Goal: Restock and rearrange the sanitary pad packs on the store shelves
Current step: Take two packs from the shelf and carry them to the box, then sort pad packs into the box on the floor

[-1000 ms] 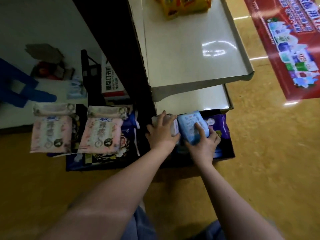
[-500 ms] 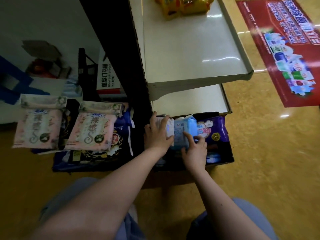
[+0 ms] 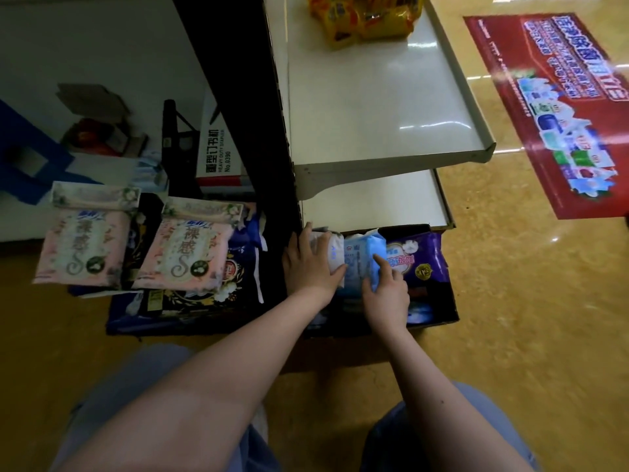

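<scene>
Much of blue pack (image 3: 354, 267) seems hidden by right hand (image 3: 386, 296).

Head-worn camera looks forward and down, close over bottom shelf (image 3: 369, 203) and floor (image 3: 531, 301)
</scene>
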`<action>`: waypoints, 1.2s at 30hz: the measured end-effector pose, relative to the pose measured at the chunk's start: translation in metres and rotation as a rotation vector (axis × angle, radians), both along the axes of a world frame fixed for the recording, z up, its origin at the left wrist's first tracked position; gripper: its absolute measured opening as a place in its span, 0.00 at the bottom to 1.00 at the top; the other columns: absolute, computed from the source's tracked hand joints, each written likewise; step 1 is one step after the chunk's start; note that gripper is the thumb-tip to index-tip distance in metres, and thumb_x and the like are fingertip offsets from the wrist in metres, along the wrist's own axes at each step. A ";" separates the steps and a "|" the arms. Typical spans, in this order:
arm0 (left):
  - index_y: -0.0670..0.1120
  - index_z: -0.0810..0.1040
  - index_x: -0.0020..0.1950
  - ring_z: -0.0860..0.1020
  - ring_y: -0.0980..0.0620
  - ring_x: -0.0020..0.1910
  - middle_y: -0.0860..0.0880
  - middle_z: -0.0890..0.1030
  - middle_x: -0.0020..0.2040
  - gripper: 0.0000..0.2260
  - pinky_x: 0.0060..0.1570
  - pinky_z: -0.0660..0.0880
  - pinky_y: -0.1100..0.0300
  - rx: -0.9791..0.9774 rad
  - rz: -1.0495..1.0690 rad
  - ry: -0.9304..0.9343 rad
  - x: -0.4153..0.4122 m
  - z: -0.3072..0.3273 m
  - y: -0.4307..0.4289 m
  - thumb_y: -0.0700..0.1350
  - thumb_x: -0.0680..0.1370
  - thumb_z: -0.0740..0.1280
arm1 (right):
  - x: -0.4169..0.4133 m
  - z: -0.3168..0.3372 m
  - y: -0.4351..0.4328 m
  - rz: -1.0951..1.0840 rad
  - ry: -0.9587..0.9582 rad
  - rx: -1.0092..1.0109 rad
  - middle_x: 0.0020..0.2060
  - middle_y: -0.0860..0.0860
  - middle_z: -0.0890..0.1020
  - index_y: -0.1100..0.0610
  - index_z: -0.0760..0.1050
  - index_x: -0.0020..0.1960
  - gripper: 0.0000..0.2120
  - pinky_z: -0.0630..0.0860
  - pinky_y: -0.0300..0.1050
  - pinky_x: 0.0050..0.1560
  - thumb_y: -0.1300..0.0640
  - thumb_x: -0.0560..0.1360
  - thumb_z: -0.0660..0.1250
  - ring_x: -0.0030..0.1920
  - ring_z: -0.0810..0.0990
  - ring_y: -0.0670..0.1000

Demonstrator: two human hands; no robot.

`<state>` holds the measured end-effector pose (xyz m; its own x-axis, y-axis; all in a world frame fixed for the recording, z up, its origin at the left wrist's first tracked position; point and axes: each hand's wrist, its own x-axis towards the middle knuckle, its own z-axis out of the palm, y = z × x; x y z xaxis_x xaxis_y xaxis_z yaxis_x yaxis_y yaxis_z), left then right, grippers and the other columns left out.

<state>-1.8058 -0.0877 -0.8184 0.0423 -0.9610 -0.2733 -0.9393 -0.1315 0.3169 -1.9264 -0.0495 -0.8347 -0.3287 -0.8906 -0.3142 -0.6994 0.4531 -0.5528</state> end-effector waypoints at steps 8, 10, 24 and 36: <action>0.54 0.59 0.75 0.52 0.45 0.76 0.48 0.51 0.77 0.27 0.75 0.52 0.50 0.007 -0.022 0.064 0.006 0.079 0.018 0.56 0.79 0.62 | 0.010 0.076 0.015 -0.146 -0.207 -0.070 0.66 0.56 0.71 0.55 0.63 0.73 0.23 0.69 0.54 0.66 0.55 0.79 0.62 0.66 0.69 0.56; 0.53 0.60 0.75 0.53 0.46 0.76 0.49 0.52 0.77 0.26 0.74 0.52 0.50 0.013 -0.032 0.042 0.009 0.110 0.023 0.55 0.79 0.63 | 0.012 0.108 0.023 -0.166 -0.240 -0.074 0.66 0.55 0.71 0.56 0.63 0.73 0.23 0.70 0.53 0.65 0.56 0.79 0.62 0.66 0.70 0.54; 0.52 0.69 0.70 0.60 0.49 0.72 0.52 0.59 0.75 0.20 0.71 0.57 0.56 -0.002 0.049 0.305 0.026 0.395 0.063 0.46 0.78 0.65 | 0.022 0.395 0.051 -0.264 -0.501 -0.072 0.60 0.55 0.77 0.56 0.68 0.69 0.21 0.74 0.50 0.61 0.59 0.77 0.65 0.59 0.76 0.54; 0.52 0.71 0.64 0.68 0.54 0.66 0.52 0.69 0.66 0.14 0.68 0.67 0.55 -0.355 0.370 0.639 0.034 0.591 0.145 0.44 0.79 0.65 | 0.040 0.580 0.101 -0.033 -0.799 -0.185 0.55 0.48 0.76 0.55 0.71 0.64 0.13 0.68 0.20 0.45 0.58 0.80 0.62 0.55 0.75 0.45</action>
